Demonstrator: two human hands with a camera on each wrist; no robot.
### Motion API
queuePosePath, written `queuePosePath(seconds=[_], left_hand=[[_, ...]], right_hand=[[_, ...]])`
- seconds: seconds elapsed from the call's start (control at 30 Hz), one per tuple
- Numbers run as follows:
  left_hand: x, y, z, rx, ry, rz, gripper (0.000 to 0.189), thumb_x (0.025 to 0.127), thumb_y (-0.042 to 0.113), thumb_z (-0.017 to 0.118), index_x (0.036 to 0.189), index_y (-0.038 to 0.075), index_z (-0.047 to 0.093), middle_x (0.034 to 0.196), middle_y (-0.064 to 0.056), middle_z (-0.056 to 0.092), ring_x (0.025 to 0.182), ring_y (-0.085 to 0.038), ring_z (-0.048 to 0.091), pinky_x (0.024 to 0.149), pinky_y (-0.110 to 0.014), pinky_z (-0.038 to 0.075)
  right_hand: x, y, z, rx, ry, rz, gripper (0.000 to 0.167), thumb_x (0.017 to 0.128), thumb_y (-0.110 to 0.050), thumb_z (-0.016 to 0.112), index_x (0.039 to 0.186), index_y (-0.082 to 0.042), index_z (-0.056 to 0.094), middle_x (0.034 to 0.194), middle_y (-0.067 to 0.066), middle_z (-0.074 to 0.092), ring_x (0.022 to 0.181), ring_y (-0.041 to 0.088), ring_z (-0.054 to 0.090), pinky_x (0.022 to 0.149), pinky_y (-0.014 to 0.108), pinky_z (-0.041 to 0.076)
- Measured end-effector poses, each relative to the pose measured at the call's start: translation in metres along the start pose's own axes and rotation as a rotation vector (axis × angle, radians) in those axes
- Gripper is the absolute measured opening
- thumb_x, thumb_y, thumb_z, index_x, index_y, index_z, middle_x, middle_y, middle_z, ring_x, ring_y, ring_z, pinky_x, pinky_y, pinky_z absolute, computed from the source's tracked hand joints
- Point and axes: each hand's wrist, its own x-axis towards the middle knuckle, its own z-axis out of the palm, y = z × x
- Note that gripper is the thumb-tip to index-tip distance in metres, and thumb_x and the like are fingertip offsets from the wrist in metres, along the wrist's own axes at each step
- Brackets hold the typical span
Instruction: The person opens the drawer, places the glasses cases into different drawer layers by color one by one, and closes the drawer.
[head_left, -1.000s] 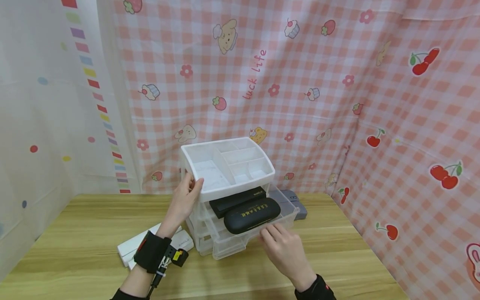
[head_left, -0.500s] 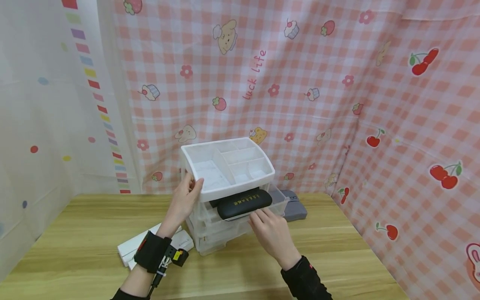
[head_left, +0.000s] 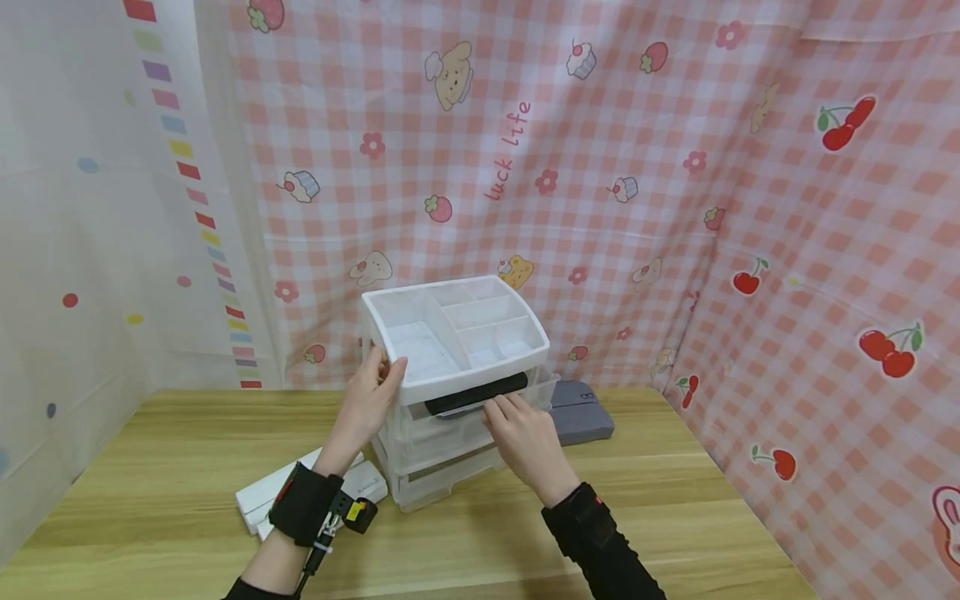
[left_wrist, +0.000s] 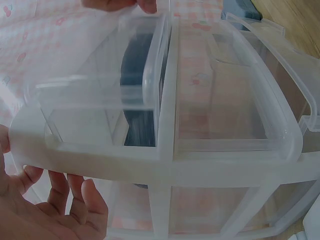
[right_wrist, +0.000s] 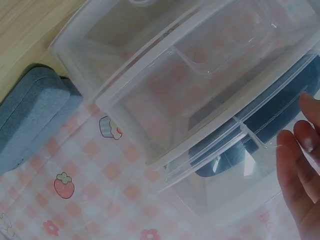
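Pinching the glossy white edge of a plastic organizer point(head_left: 450, 382) on the wood-grain surface point(head_left: 645, 517) with left hand point(head_left: 367, 398). Touching the see-through drawer point(head_left: 545, 392), partway out, with bent right hand point(head_left: 523, 433) fingers; can't tell if pinching. From head: straight black box point(head_left: 476, 393). Only from right wrist: dark rounded case point(right_wrist: 280, 107).

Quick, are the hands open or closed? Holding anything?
Left hand: closed, holding the box.
Right hand: at the top drawer; can't tell if it's gripping.
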Motion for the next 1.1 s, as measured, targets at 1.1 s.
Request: queuePosePath(seconds=[1.1], left_hand=[[0.000, 0.001, -0.001, -0.007, -0.006, -0.001, 0.029, 0.102, 0.035, 0.039, 0.096, 0.006, 0.039, 0.088, -0.011, 0.044, 0.078, -0.021, 0.045, 0.066, -0.029, 0.035]], right_hand=[[-0.035, -0.025, 0.033, 1.622, -0.248, 1.364, 0.046, 0.098, -0.026, 0.051, 0.126, 0.009, 0.040, 0.094, 0.003, 0.057, 0.081, 0.009, 0.062, 0.080, 0.027, 0.054]])
